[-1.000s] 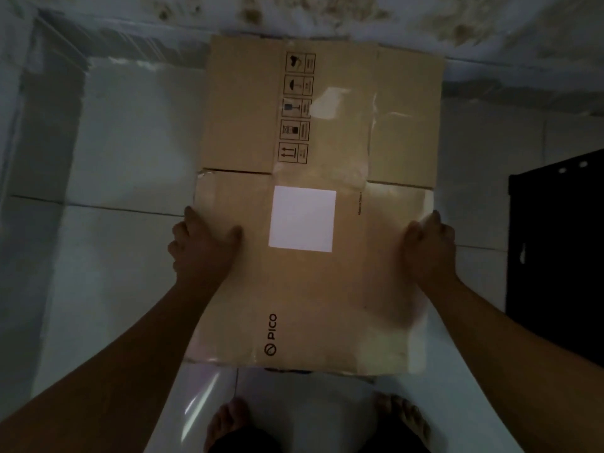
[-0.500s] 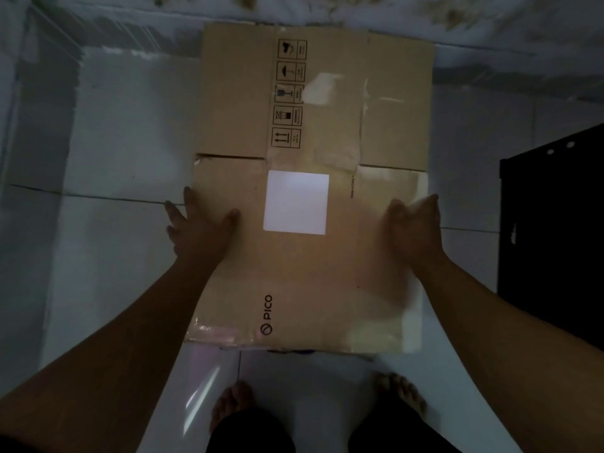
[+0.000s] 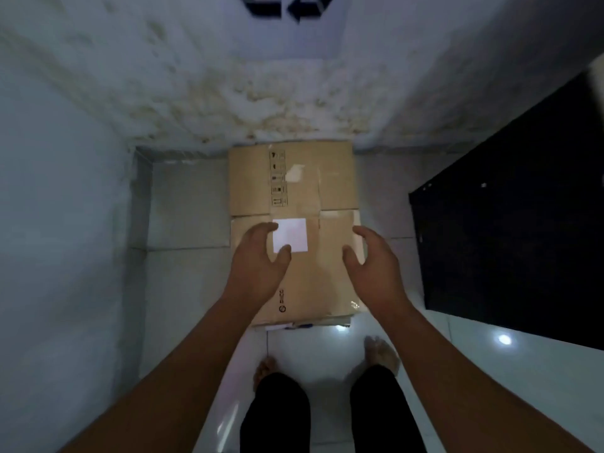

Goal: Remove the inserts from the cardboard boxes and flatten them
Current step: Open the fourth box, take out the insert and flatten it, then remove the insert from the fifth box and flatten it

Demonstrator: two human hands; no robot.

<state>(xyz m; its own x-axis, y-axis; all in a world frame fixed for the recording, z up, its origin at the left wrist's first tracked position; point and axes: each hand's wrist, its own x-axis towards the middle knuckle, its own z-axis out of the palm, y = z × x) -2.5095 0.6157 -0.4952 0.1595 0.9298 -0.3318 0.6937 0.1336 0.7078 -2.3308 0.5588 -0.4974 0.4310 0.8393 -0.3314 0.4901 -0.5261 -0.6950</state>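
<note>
While both my hands hang loose, the flattened cardboard box (image 3: 330, 188) lies on the tiled floor (image 3: 186, 207).
My left hand (image 3: 258, 266) and right hand (image 3: 374, 263) are above its near half, fingers slackly curled, gripping nothing. Its far edge meets the stained wall (image 3: 228, 103), and its white label (image 3: 294, 233) shows by my left thumb.

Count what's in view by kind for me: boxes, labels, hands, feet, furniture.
Boxes: 1, the cardboard box, lying flat on the floor
Labels: 1, the white label on the box
Hands: 2, left hand and right hand, both holding nothing
Feet: 2, left foot and right foot, bare
Furniture: 1, the black cabinet
Total: 7
</note>
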